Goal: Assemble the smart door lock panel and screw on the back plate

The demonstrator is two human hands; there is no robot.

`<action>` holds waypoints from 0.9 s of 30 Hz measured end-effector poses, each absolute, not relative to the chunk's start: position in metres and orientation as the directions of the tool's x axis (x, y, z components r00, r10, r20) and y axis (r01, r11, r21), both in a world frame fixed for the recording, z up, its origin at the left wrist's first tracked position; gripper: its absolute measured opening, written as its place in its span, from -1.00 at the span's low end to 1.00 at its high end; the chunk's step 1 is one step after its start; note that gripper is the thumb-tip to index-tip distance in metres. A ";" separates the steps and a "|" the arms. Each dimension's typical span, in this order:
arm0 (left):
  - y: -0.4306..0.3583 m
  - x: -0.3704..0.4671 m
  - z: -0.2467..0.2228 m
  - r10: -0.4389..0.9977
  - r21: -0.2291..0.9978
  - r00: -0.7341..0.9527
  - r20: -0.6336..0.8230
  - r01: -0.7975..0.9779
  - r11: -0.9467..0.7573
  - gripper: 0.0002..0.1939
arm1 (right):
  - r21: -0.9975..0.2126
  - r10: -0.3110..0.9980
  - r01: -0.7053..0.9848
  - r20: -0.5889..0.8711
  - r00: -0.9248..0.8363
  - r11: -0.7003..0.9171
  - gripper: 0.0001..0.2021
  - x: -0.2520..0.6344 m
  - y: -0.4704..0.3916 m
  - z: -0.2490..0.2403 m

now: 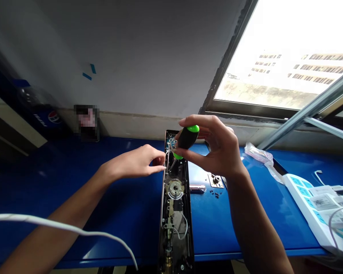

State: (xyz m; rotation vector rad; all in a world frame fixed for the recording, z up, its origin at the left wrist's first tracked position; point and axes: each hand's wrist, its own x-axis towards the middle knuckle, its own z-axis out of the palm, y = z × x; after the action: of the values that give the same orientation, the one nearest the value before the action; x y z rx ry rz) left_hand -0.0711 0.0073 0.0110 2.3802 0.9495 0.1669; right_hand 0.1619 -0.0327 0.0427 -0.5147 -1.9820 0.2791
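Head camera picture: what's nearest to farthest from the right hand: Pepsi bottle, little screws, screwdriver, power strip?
1. Screwdriver: held in the right hand.
2. Little screws: on the blue table, below the hand in view.
3. Power strip: on the right.
4. Pepsi bottle: far left, by the wall.

"Where's the case [178, 205]?"

"On the table [214, 228], its far end near the wall [148, 57]."

"And the hands?"

"The left hand [140, 161] is at its left edge; the right hand [217, 146] holds the screwdriver [188, 137] above it."

"What's right of the case?"

"A cylinder [197, 188] just beside it, then screws [216, 195], with a plate [215, 180] behind them. Farther right lies the socket strip [305, 198], a bag [258, 153] behind it."

"Far left?"

"A bottle [42, 110], before the wall."
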 end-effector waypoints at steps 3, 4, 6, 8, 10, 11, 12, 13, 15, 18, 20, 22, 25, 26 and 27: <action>0.007 -0.070 0.009 0.662 0.543 0.744 -0.091 0.595 -0.593 -0.79 | -0.390 0.461 0.248 0.789 -0.406 0.887 -0.49 0.161 -0.031 0.042; 0.007 -0.070 0.008 0.662 0.541 0.744 -0.091 0.595 -0.594 -0.79 | -0.382 0.456 0.254 0.790 -0.409 0.889 -0.48 0.161 -0.031 0.042; 0.007 -0.069 0.008 0.664 0.537 0.743 -0.089 0.597 -0.596 -0.78 | -0.369 0.450 0.264 0.792 -0.412 0.891 -0.47 0.161 -0.030 0.041; 0.007 -0.068 0.008 0.667 0.530 0.741 -0.082 0.599 -0.600 -0.78 | -0.367 0.451 0.271 0.793 -0.409 0.890 -0.47 0.161 -0.030 0.040; 0.006 -0.068 0.009 0.668 0.528 0.740 -0.079 0.600 -0.601 -0.78 | -0.368 0.455 0.277 0.790 -0.411 0.888 -0.45 0.161 -0.030 0.039; 0.006 -0.067 0.009 0.667 0.530 0.741 -0.080 0.598 -0.601 -0.78 | -0.365 0.455 0.279 0.788 -0.415 0.888 -0.44 0.161 -0.029 0.039; 0.006 -0.067 0.010 0.665 0.534 0.742 -0.082 0.596 -0.600 -0.78 | -0.362 0.452 0.280 0.786 -0.421 0.889 -0.44 0.161 -0.029 0.039; 0.005 -0.067 0.010 0.664 0.537 0.743 -0.084 0.595 -0.598 -0.78 | -0.359 0.451 0.281 0.785 -0.425 0.890 -0.43 0.161 -0.029 0.039; 0.005 -0.067 0.011 0.665 0.537 0.742 -0.084 0.596 -0.597 -0.78 | -0.359 0.451 0.281 0.783 -0.429 0.890 -0.43 0.160 -0.029 0.039; 0.005 -0.066 0.011 0.670 0.531 0.738 -0.082 0.601 -0.597 -0.78 | -0.362 0.452 0.278 0.785 -0.425 0.890 -0.43 0.160 -0.029 0.038; 0.005 -0.066 0.011 0.670 0.535 0.738 -0.082 0.600 -0.595 -0.78 | -0.361 0.450 0.276 0.788 -0.420 0.891 -0.43 0.159 -0.030 0.038; 0.005 -0.066 0.011 0.672 0.540 0.737 -0.078 0.598 -0.593 -0.78 | -0.360 0.452 0.281 0.786 -0.423 0.890 -0.44 0.159 -0.030 0.038; 0.005 -0.067 0.010 0.672 0.541 0.737 -0.073 0.595 -0.594 -0.78 | -0.343 0.442 0.290 0.785 -0.434 0.893 -0.47 0.159 -0.030 0.038; 0.006 -0.067 0.009 0.671 0.543 0.738 -0.074 0.594 -0.594 -0.79 | -0.325 0.431 0.297 0.789 -0.438 0.898 -0.47 0.158 -0.029 0.039; 0.006 -0.067 0.009 0.669 0.543 0.739 -0.076 0.594 -0.593 -0.79 | -0.298 0.412 0.304 0.795 -0.445 0.905 -0.47 0.158 -0.028 0.039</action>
State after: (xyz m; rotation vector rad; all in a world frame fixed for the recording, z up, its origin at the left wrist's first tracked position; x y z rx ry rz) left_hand -0.0672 0.0059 0.0087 2.3884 0.9522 0.1824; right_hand 0.1583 -0.0283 0.0390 -0.5144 -2.0672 0.1362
